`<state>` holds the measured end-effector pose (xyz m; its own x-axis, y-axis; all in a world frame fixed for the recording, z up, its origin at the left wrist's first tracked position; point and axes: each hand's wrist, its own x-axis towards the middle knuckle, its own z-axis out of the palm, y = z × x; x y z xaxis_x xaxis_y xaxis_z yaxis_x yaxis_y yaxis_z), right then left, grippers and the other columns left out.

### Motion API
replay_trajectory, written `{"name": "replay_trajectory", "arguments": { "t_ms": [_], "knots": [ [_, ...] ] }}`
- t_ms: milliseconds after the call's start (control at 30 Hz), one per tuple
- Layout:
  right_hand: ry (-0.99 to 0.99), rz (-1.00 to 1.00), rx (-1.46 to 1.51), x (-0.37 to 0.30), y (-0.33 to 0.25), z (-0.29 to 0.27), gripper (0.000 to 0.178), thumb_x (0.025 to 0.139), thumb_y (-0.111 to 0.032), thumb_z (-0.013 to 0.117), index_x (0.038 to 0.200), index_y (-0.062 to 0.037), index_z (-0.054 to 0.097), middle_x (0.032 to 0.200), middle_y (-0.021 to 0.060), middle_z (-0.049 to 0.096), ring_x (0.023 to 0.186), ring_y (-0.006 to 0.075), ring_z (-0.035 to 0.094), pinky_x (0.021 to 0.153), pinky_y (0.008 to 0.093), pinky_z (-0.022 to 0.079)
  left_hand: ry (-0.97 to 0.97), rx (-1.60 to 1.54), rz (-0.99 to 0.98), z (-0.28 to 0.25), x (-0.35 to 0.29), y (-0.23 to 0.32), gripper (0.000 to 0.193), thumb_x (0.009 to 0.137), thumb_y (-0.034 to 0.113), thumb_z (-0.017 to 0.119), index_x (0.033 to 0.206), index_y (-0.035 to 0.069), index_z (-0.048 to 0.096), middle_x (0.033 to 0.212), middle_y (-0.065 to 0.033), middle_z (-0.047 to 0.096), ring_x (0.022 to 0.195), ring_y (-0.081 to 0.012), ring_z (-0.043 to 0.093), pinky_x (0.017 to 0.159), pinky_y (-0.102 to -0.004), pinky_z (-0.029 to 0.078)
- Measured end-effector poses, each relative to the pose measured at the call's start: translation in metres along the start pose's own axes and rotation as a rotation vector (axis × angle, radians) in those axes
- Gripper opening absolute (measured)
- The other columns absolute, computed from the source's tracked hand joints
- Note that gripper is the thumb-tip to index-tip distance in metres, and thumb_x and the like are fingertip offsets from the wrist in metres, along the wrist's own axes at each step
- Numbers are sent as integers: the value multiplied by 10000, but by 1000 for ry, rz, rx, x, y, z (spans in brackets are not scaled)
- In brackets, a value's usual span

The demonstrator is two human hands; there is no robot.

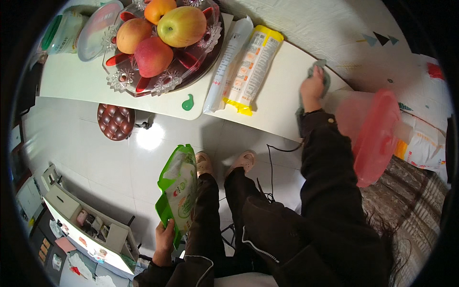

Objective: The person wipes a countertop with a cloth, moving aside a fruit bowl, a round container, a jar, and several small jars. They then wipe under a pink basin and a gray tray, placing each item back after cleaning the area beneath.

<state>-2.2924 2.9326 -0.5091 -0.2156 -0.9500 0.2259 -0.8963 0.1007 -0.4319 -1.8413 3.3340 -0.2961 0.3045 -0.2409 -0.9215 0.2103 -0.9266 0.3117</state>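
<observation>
While our right hand [313, 90] pressed a grey-green cloth [326, 80] against the right end of the white tabletop [287, 91], index finger stretched forward, we could not tell whether the other fingers gripped it. Our left hand [165, 239] was closed on the lower edge of a green pack [179, 191], held low beside our left leg. We judged the wiping underway but unfinished: the cloth lay at the right end, and two long packs [253, 67] covered part of the surface farther left. Beyond them stood the fruit bowl [185, 59], a green blob [188, 102] near it. A pink tub [375, 138] sat just right of the cloth.
</observation>
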Motion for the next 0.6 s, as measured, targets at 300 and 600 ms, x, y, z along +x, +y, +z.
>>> {"name": "replay_trajectory", "arguments": {
  "t_ms": [300, 600],
  "knots": [
    [4, -116, -238, 0, -13, 26, 473, 806, -18, 490, 1279, -40, 476, 1348, 154, 438, 1246, 326, 400, 1037, 455, 319, 27, -35, -10, -9, 13, 5, 123, 924, 184, 561, 895, 64, 560, 631, 45, 456, 497, -46, 374, 455, -237, 269],
    [-178, 41, -82, -30, -62, -3, 425, 847, -20, 463, 1269, -59, 504, 1324, 171, 479, 1219, 347, 451, 987, 438, 383, 76, 141, -2, 0, 53, 34, 293, 924, 193, 545, 1105, -36, 565, 947, -59, 618, 827, -136, 555, 714, -277, 449]
  ]
}}
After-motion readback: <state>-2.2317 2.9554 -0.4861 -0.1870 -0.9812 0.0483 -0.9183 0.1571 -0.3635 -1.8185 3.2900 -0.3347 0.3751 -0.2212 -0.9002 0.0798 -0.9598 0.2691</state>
